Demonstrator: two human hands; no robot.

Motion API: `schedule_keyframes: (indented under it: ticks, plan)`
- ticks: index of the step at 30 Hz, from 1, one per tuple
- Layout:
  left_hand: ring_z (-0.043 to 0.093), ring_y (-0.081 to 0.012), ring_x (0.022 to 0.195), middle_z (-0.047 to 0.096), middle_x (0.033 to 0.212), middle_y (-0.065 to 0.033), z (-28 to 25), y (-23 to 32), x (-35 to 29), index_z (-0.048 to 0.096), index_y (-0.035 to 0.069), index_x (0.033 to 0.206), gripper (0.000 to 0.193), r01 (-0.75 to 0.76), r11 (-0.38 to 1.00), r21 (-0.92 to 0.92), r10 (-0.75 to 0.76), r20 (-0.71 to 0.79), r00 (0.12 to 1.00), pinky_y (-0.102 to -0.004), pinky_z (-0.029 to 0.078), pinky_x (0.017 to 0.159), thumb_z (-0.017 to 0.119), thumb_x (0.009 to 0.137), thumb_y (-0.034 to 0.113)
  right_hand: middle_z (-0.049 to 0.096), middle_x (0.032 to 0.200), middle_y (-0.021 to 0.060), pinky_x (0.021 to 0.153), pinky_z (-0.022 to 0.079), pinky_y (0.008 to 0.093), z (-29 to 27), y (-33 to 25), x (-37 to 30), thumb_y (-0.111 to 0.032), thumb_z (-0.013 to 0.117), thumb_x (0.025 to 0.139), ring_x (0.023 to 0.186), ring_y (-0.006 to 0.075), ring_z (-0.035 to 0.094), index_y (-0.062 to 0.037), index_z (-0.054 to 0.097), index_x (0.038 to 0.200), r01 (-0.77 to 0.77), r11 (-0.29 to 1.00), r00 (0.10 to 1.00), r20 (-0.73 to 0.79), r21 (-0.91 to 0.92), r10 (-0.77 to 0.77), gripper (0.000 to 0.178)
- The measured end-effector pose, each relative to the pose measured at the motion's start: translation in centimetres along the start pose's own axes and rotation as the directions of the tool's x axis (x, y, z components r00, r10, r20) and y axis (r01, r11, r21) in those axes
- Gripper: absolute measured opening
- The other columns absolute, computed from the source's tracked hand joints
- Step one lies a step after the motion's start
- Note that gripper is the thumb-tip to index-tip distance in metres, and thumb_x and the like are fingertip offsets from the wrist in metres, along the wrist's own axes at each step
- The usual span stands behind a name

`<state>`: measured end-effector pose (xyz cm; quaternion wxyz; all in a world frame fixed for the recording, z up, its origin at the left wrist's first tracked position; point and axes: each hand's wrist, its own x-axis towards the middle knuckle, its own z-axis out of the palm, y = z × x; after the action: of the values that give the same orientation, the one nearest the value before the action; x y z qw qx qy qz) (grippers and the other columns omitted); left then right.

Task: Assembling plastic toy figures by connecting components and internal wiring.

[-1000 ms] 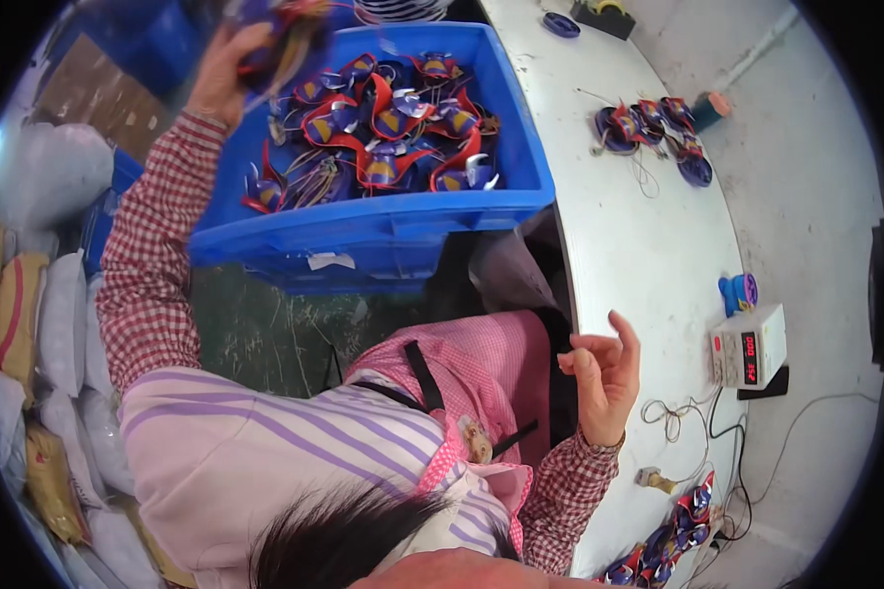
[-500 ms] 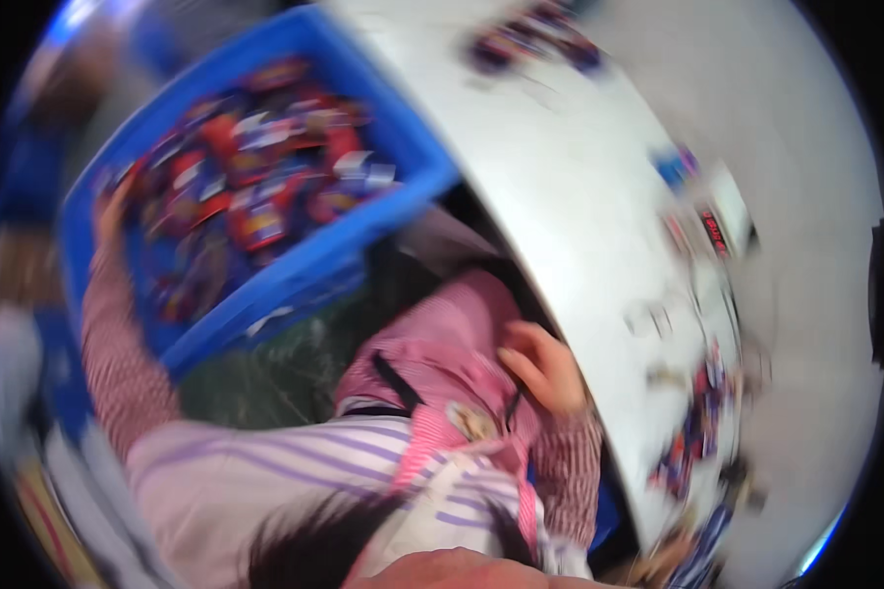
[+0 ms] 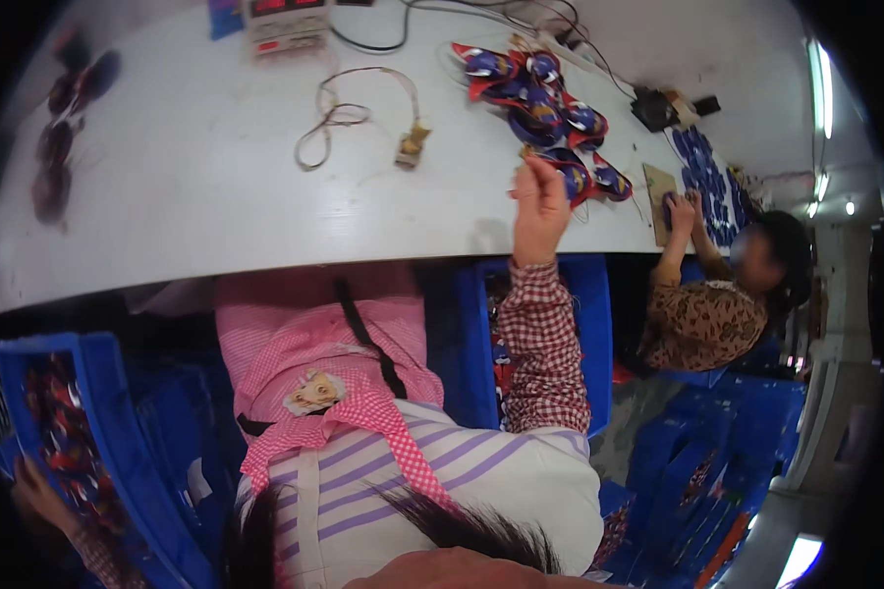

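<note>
At the lower left, my left hand [image 3: 41,496] grips the outer edge of a blue crate [image 3: 118,432], its fingers partly hidden. Red and purple packed pieces [image 3: 64,412] fill that crate. My right hand [image 3: 542,206] is raised over the table's near edge, fingers drawn together; whatever they pinch is too small to make out. Just beyond its fingertips lies a cluster of round purple pieces with red edging [image 3: 540,113]. A wire with a yellowish connector [image 3: 411,145] lies to the left of this hand.
On the white table [image 3: 216,196] are a box with a red display [image 3: 287,25], black cables and dark round pieces [image 3: 57,147]. Another blue crate [image 3: 591,324] stands under my right forearm. A co-worker [image 3: 707,314] handles a purple piece at the right, near stacked blue crates [image 3: 697,442].
My view has swung from the left crate to the table. My right hand has risen from my lap to the purple pieces. My left hand stays at the crate's edge.
</note>
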<state>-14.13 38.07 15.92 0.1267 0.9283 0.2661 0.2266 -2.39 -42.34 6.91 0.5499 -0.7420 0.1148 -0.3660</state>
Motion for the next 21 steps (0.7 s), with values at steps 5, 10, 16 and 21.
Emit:
schedule_keyframes:
  ticks: [5, 10, 16, 21]
  plan:
    - [0.052, -0.0143, 0.076, 0.053, 0.093, -0.0073, 11.3, 38.6, -11.7, 0.053, 0.004, 0.110, 0.024, -0.098, 0.640, -0.762, 0.728, 0.560, 0.396, -0.0260, 0.048, 0.067, 0.057, 0.087, 0.010, 0.064, 0.095, 0.0069, 0.067, 0.044, 0.0205, -9.2, 4.0, 5.7, -0.019, 0.055, 0.090, 0.079, 0.0118, 0.056, -0.0008, 0.061, 0.106, 0.016, 0.935, 0.986, -0.149, -0.355, -0.073, 0.025]
    - [0.048, -0.0276, 0.092, 0.051, 0.102, -0.0143, 21.9, 61.8, -26.2, 0.050, 0.003, 0.114, 0.047, -0.417, -0.214, -0.884, 0.965, -0.258, 0.051, -0.0365, 0.040, 0.081, 0.064, 0.079, 0.031, 0.067, 0.096, 0.0078, 0.074, 0.048, 0.0322, -11.6, 8.9, 14.4, -0.029, 0.058, 0.084, 0.083, 0.0255, 0.062, -0.0050, 0.066, 0.101, 0.031, 0.772, 0.963, 0.226, -0.635, 0.147, 0.030]
    - [0.048, -0.0307, 0.095, 0.052, 0.103, -0.0158, 27.6, 74.0, -35.2, 0.046, -0.002, 0.117, 0.084, -0.689, 0.141, -0.711, 0.988, 0.062, 0.138, -0.0444, 0.032, 0.089, 0.070, 0.063, 0.057, 0.068, 0.093, 0.0100, 0.077, 0.048, 0.0301, -12.2, 12.1, 18.5, -0.025, 0.058, 0.082, 0.083, 0.0232, 0.062, -0.0021, 0.067, 0.095, 0.125, 0.544, 0.748, 0.439, -0.830, 0.497, 0.028]
    - [0.048, -0.0294, 0.094, 0.052, 0.100, -0.0137, 29.2, 71.7, -36.6, 0.047, 0.000, 0.113, 0.076, -0.737, 0.138, -0.661, 0.987, 0.030, 0.158, -0.0455, 0.031, 0.092, 0.071, 0.062, 0.051, 0.066, 0.090, 0.0105, 0.072, 0.049, 0.0268, -11.4, 9.4, 17.0, -0.021, 0.064, 0.080, 0.078, 0.0191, 0.061, 0.0018, 0.064, 0.100, 0.116, 0.669, 0.578, 0.598, -0.734, 0.555, 0.031]
